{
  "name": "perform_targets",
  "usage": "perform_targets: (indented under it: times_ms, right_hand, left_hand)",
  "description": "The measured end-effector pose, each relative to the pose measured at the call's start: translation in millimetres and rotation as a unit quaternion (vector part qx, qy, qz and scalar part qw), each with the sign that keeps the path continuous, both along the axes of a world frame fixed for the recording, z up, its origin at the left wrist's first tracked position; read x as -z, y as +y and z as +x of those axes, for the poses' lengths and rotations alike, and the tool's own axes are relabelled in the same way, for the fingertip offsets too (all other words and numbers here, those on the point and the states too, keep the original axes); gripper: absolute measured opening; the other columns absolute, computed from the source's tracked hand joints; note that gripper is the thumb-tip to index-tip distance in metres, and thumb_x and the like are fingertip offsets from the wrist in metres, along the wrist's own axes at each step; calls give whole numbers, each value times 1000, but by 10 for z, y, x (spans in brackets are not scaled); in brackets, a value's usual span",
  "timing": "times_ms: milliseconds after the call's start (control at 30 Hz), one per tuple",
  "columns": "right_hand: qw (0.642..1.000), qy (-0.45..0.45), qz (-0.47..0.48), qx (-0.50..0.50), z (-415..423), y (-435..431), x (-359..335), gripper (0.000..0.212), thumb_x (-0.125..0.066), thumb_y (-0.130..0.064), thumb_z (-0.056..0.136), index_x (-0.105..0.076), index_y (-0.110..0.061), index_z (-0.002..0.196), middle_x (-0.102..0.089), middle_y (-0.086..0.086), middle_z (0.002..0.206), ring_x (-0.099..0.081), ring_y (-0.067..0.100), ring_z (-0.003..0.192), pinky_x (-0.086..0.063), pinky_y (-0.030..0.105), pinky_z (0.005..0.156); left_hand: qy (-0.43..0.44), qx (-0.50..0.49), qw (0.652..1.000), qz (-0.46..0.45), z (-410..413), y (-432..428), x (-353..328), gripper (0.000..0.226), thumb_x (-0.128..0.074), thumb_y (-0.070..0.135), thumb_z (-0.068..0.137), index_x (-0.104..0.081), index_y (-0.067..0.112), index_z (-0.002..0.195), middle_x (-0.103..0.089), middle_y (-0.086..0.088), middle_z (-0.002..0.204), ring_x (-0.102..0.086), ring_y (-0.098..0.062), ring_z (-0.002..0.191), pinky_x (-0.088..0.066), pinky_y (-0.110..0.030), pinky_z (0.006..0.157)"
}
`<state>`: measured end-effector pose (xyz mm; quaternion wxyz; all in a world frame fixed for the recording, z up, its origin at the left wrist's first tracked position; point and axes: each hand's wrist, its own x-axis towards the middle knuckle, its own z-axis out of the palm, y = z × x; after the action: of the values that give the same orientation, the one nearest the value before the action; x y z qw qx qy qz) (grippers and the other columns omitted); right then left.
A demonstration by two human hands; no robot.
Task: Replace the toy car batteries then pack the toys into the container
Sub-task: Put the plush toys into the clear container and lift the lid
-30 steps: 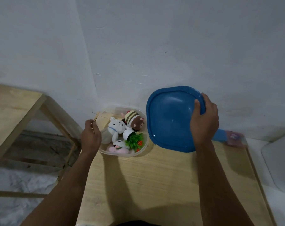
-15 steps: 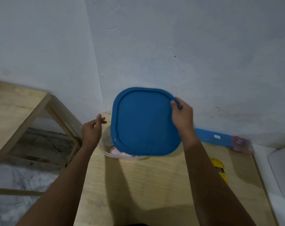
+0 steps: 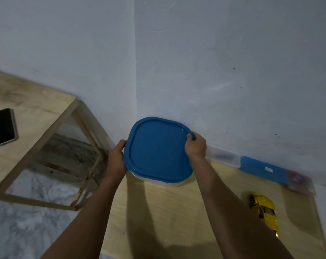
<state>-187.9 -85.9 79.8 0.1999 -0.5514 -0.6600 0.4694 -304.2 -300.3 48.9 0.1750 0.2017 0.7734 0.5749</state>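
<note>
White corner, plywood table [image 3: 167, 212]; blue lid [image 3: 156, 152] now covers the container [image 3: 158, 182], left hand [image 3: 117, 157] and right hand [image 3: 195, 146] gripping its rim.

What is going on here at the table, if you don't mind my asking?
A person is fitting a blue square plastic lid over a clear plastic container at the back of the wooden table, next to the wall. The right hand grips the lid's far right corner and the left hand holds its left edge. Whether the lid is pressed fully shut cannot be told. A yellow toy car lies on the table to the right, outside the container.
</note>
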Motion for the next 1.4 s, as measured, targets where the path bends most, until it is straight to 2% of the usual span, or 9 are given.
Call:
perform_targets:
  times_ms: [200,333,500,600,733,933,1067,1200,1400]
  right_hand:
    - [1000,-1,5,30,-19,-6,152,25,-46,-21,99,-63,-14,82,-64,1,81,-59,20,75,-48,34,72]
    - [999,2,24,44,-71,-72,166,26,-46,-18,100,-62,-16,79,-64,0,79,-61,20,76,-51,38,76]
    - [998,-22,47,43,-155,-132,302,22,-47,-18,99,-68,-10,98,-65,12,99,-64,28,89,-57,46,84]
    - [995,-58,71,42,-148,-110,313,23,-47,-17,99,-67,-9,105,-65,15,103,-60,32,97,-53,41,88]
    - [995,-60,71,42,-114,-93,385,25,-47,-19,100,-66,-5,107,-64,18,98,-60,38,97,-53,44,87]
    - [996,-35,40,66,-20,-65,391,17,-52,-18,100,-53,-10,115,-42,1,110,-48,5,78,-37,-1,65]
    - [996,-45,74,-18,34,-25,506,32,-46,-28,101,-63,-8,120,-62,15,111,-64,25,89,-53,30,79]
    - [995,-40,88,-35,65,-34,488,36,-45,-31,101,-62,-10,124,-62,16,110,-64,29,93,-54,33,83]
    - [989,-69,92,-95,175,-34,464,38,-36,-30,104,-54,-10,131,-56,17,123,-57,34,112,-50,50,96]
  left_hand:
    - [34,64,997,-31,-36,-187,106,54,-67,6,88,-58,30,135,-60,8,137,-55,-11,127,-52,-35,98]
    - [80,129,983,-104,-49,-275,-32,43,-63,11,92,-55,35,127,-56,32,115,-56,14,104,-44,-8,84]
    - [-10,70,994,-88,83,-296,-129,40,-28,17,106,-58,24,82,-62,11,83,-58,5,74,-47,-30,77]
    - [-74,20,995,-64,151,-243,-160,51,-13,35,108,-60,22,91,-60,12,86,-55,5,79,-44,-24,81]
    - [-71,-63,993,-75,108,-133,-64,62,-36,63,96,-52,12,65,-46,-6,58,-44,-19,54,-33,-26,52]
    - [-48,-171,983,-47,149,-31,-1,25,-59,33,95,-54,10,104,-61,4,86,-60,-8,77,-47,-23,61]
    - [-19,-79,993,-83,132,12,-20,40,-48,25,101,-46,21,140,-63,4,108,-61,-10,97,-52,-23,76]
    - [64,-34,988,-138,77,118,30,42,-50,25,100,-51,12,140,-64,-5,125,-61,-20,111,-51,-38,98]
    - [91,-21,981,-169,-42,254,42,29,-48,18,100,-55,6,125,-67,-10,105,-62,-20,90,-51,-32,79]
